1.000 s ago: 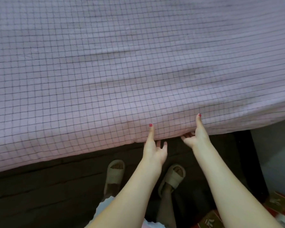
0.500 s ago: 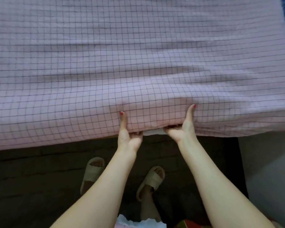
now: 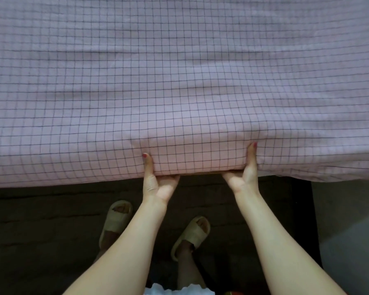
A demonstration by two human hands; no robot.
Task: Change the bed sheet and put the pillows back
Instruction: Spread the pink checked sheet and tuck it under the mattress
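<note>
Two hands gripping pink checked bed sheet (image 3: pixel 179 92) edge, left hand (image 3: pixel 158 184), right hand (image 3: pixel 242 177), fingers curled underneath, thumbs on top

A pair of beige open-toed slippers sits in the lower middle of the frame, each with a foot in it. The left slipper (image 3: pixel 115 220) lies a little higher in the picture than the right slipper (image 3: pixel 192 236), and the two are apart, toes pointing up the frame. Under them runs a dark floor (image 3: pixel 41 220) that fills the lower left. A paler grey surface (image 3: pixel 347 231), perhaps a wall or floor strip, takes up the lower right. At the bottom edge shows a bit of white frilled cloth (image 3: pixel 170 291), beside a small red-and-green patch too cropped to name.
</note>
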